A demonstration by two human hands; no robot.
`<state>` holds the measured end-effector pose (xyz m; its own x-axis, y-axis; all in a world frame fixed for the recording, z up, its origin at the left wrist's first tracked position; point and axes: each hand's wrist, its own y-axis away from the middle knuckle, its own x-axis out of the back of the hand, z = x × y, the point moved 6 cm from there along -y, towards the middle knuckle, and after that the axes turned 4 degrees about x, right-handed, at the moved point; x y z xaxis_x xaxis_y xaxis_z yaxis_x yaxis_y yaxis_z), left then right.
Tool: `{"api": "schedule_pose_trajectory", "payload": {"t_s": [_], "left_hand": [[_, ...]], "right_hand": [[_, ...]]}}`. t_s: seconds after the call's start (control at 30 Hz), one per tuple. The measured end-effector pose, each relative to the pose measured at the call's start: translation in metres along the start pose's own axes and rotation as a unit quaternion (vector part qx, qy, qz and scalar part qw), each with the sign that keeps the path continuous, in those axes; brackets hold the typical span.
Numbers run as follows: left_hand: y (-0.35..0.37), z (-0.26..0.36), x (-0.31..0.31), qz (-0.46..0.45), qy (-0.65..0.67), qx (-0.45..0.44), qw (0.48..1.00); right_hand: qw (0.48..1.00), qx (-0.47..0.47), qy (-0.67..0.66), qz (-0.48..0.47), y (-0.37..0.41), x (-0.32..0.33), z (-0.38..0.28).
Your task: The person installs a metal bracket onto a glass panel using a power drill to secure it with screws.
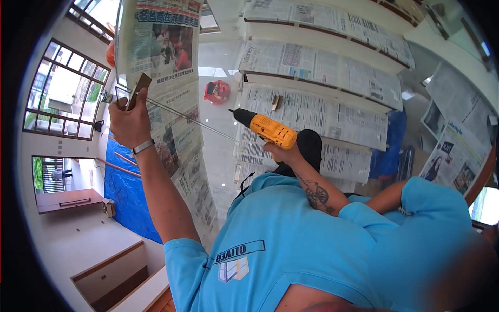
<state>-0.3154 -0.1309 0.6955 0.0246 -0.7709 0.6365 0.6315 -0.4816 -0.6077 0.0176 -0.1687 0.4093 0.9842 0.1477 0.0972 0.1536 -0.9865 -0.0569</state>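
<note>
My left hand (pixel 130 122), raised at the left, grips a brass-coloured rectangular piece (pixel 138 89) at the edge of a newspaper-covered panel. A metal-looking band (pixel 143 146) circles that wrist. In my right hand (pixel 282 154) is a yellow and black cordless drill (pixel 273 130), fingers wrapped round its handle and its black chuck pointing left toward the panel. Newspaper (pixel 169 57) runs down the panel beside my left arm. A small brass-coloured piece (pixel 277 102) lies on a newspaper-covered stair step (pixel 332 112), just beyond the drill.
Several stair steps covered in newspaper (pixel 322 62) rise ahead. A red bundle (pixel 217 92) lies beyond the panel. Blue sheeting (pixel 125 192) covers the area at left, with more blue sheeting (pixel 390 138) at right. Close on my right is another person in a blue shirt (pixel 442 195).
</note>
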Motion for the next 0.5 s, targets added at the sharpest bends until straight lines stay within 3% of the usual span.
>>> {"api": "schedule_pose_trajectory", "payload": {"t_s": [0.03,0.23,0.33,0.37,0.43,0.5], "left_hand": [[0.0,0.001,0.0,-0.005,-0.001,-0.004,1.0],[-0.002,-0.002,0.0,-0.01,-0.021,0.004,1.0],[-0.003,-0.004,-0.002,-0.017,-0.024,-0.003,1.0],[-0.003,-0.003,-0.003,-0.021,-0.023,-0.006,0.999],[-0.002,-0.003,-0.001,-0.025,-0.019,0.015,0.999],[-0.001,-0.001,0.001,-0.031,-0.033,0.025,0.999]], "right_hand": [[0.996,-0.047,-0.075,0.025,0.009,0.007,0.01],[0.99,-0.084,-0.021,0.11,0.046,0.04,0.055],[0.95,-0.153,0.065,0.265,0.044,0.063,0.069],[0.948,-0.157,0.065,0.269,0.034,0.068,0.074],[0.924,-0.273,0.045,0.262,0.024,0.076,0.091],[0.918,-0.29,0.025,0.269,0.018,0.082,0.09]]}}
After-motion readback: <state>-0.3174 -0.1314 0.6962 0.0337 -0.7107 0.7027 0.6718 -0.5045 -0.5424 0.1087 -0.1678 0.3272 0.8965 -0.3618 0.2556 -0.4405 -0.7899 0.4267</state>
